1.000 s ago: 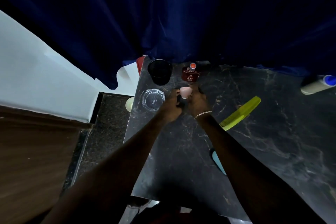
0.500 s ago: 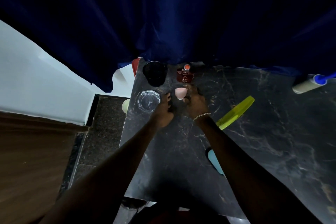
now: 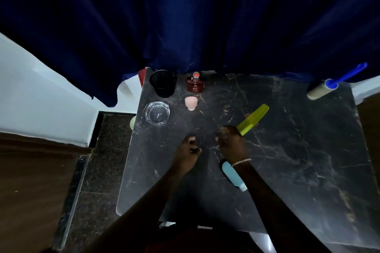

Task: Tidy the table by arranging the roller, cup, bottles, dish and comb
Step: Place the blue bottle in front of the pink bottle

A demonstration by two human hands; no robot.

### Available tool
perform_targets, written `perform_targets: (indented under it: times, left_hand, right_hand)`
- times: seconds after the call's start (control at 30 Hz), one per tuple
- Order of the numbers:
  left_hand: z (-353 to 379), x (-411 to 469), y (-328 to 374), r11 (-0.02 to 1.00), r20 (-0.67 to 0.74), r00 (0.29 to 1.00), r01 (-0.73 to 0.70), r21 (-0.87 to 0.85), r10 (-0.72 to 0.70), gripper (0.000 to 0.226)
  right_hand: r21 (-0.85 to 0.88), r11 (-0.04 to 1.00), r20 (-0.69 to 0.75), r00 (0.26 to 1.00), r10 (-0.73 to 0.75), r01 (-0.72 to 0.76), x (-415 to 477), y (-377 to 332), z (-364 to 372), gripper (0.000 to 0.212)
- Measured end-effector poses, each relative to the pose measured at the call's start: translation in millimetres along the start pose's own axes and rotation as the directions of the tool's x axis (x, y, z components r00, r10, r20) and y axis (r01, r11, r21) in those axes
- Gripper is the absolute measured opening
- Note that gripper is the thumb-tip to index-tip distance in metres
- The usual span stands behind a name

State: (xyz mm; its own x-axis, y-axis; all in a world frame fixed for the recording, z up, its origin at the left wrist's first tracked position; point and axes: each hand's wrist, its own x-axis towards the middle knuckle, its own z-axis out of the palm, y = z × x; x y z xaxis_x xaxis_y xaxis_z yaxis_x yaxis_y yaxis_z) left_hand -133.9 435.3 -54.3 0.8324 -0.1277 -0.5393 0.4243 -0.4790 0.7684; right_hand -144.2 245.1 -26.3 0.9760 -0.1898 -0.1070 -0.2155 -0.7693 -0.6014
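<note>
The yellow-green comb (image 3: 253, 119) lies flat on the counter (image 3: 298, 150). Its long axis slants from the curled fingers of the right hand (image 3: 232, 142) away to the far right. I cannot tell whether they grip it. Just beside, the left hand (image 3: 188, 150) has loosely curled fingers holding nothing.

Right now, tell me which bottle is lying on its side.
The light blue bottle lies flat, nearest the person; the red bottle and the small pink bottle stand upright farther back.
</note>
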Motion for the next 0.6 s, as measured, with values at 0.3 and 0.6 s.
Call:
perform_targets:
  times: [0.3,0.6]
  left_hand:
    - [58,-45,10,0.980,0.184,0.964,0.197,0.005,-0.194,0.022]
    - [96,-61,21,0.962,0.170,0.954,0.262,-0.079,-0.246,0.020]
  right_hand:
    - [-0.029,0.966,0.043,0.965,0.259,-0.258,-67,52,-30,0.030]
    - [0.072,0.925,0.196,0.915,0.353,-0.372,-81,65,-41,0.042]
